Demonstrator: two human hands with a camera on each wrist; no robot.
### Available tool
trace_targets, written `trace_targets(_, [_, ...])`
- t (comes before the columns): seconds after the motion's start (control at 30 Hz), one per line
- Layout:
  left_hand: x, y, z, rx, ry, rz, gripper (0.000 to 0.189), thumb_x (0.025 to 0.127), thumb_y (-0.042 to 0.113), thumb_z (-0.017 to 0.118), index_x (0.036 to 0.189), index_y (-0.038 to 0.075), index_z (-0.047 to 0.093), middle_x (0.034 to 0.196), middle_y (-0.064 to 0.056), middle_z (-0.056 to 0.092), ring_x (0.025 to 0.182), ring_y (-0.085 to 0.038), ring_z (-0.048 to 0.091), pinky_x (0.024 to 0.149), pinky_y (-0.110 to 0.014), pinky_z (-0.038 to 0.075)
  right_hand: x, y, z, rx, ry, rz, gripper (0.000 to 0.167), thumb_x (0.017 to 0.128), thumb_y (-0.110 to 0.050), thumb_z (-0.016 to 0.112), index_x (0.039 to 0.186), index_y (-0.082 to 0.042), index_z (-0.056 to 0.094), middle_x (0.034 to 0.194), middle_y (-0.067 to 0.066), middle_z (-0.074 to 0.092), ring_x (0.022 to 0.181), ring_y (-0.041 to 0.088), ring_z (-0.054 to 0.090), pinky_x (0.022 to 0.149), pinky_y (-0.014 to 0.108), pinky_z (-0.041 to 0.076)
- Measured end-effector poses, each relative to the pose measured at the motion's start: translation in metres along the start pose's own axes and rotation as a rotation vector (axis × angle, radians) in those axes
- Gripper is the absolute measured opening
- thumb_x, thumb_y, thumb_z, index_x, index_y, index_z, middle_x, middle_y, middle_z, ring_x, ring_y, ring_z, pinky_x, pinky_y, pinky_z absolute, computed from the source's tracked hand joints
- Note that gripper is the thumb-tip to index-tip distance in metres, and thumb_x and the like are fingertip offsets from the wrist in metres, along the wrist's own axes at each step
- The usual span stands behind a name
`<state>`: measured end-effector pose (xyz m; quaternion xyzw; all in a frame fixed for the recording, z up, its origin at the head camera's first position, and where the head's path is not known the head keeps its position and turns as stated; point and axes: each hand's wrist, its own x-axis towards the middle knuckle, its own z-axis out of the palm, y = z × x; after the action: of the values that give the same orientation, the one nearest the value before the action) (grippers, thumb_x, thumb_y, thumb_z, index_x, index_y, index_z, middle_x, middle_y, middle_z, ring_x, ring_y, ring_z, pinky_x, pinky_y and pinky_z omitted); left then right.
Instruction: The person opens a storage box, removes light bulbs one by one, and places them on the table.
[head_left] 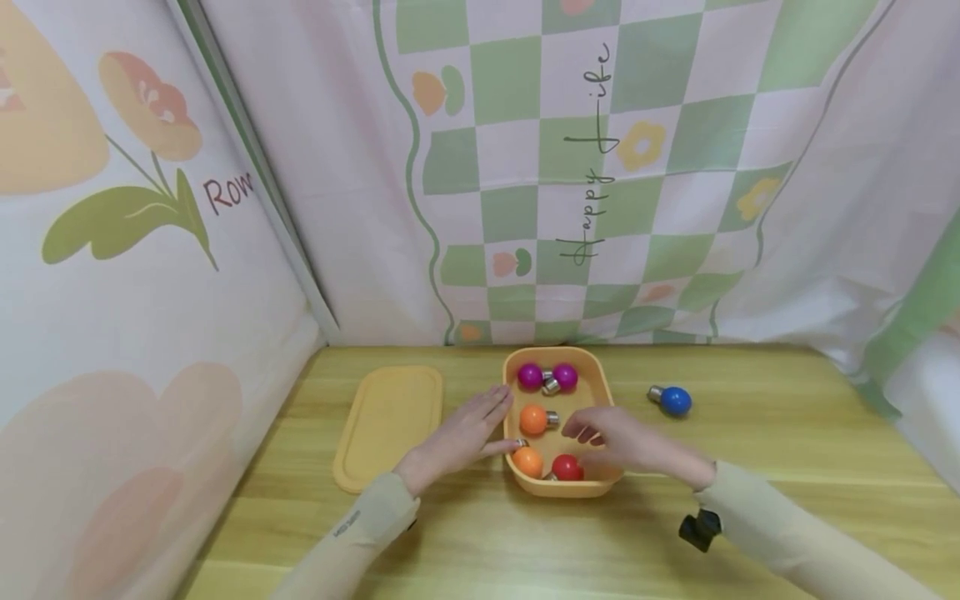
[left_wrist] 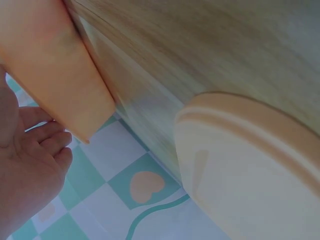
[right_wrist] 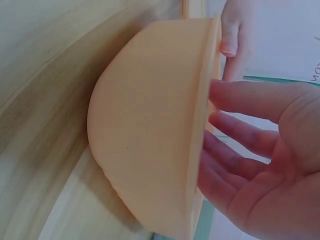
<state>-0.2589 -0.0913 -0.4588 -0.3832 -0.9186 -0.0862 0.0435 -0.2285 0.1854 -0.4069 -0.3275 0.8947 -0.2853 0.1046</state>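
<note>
An orange-yellow plastic container (head_left: 564,492) holds several small colored light bulbs. Two purple bulbs (head_left: 529,376) lie at its far end with their metal bases together. One orange bulb (head_left: 533,420) is mid-container; another orange bulb (head_left: 528,463) and a red bulb (head_left: 567,468) lie at the near end. My left hand (head_left: 467,432) rests on the left rim, fingers fairly straight. Over the right rim reaches my right hand (head_left: 626,439), its fingers slightly bent above the inside, near the red bulb. In the right wrist view, the right fingers (right_wrist: 240,132) overlap the rim and their tips are hidden behind it.
Right of the container, a blue bulb (head_left: 675,401) lies on the wooden table (head_left: 480,550). A flat lid (head_left: 393,425) of the container's color lies to the left. Behind the table hangs a checkered, printed curtain (head_left: 570,208). Another printed cloth (head_left: 150,317) covers the left side.
</note>
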Motion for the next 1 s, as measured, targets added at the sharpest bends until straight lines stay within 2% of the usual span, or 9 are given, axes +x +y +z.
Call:
trace_targets(0.13, [0.000, 0.001, 0.001, 0.008, -0.003, 0.000, 0.080, 0.098, 0.053, 0.050, 0.153, -0.002, 0.030, 0.162, -0.020, 0.028, 0.151, -0.032, 0.029, 0.125, -0.047, 0.029, 0.003, -0.001, 0.005, -0.004, -0.054, 0.025, 0.030, 0.081, -0.006, 0.074, 0.109, 0.001, 0.066, 0.107, 0.015, 0.071, 0.095, 0.027, 0.068, 0.083, 0.044, 0.061])
trace_targets(0.43, [0.001, 0.002, 0.000, 0.009, 0.007, 0.003, 0.080, 0.098, 0.052, 0.052, 0.152, -0.003, 0.031, 0.162, -0.020, 0.029, 0.151, -0.032, 0.030, 0.124, -0.047, 0.030, 0.010, -0.001, 0.011, -0.031, -0.122, 0.023, 0.028, 0.075, -0.002, 0.078, 0.101, -0.006, 0.069, 0.099, 0.006, 0.072, 0.091, 0.021, 0.067, 0.079, 0.033, 0.060])
trace_targets(0.63, [0.002, 0.002, 0.000, 0.025, 0.004, -0.001, 0.080, 0.098, 0.053, 0.051, 0.153, -0.001, 0.031, 0.162, -0.019, 0.028, 0.151, -0.030, 0.029, 0.125, -0.046, 0.029, 0.015, 0.003, 0.015, -0.027, -0.160, 0.041, 0.025, 0.077, 0.002, 0.076, 0.098, -0.011, 0.069, 0.097, 0.001, 0.071, 0.088, 0.015, 0.066, 0.078, 0.029, 0.060])
trace_targets(0.8, [0.002, 0.003, 0.000, 0.021, -0.002, -0.013, 0.080, 0.098, 0.054, 0.050, 0.153, 0.000, 0.030, 0.163, -0.018, 0.028, 0.152, -0.030, 0.029, 0.125, -0.046, 0.029, 0.017, 0.002, 0.016, -0.027, -0.181, 0.053, 0.027, 0.078, 0.003, 0.075, 0.101, -0.011, 0.069, 0.099, 0.002, 0.071, 0.090, 0.015, 0.066, 0.079, 0.029, 0.061])
trace_targets(1.0, [0.001, 0.003, -0.001, 0.013, -0.008, -0.019, 0.080, 0.099, 0.054, 0.049, 0.153, -0.001, 0.030, 0.163, -0.018, 0.027, 0.152, -0.029, 0.027, 0.125, -0.045, 0.028, 0.017, -0.001, 0.016, -0.051, -0.207, 0.029, 0.031, 0.077, 0.004, 0.076, 0.103, -0.012, 0.070, 0.101, 0.001, 0.072, 0.090, 0.014, 0.067, 0.079, 0.028, 0.061])
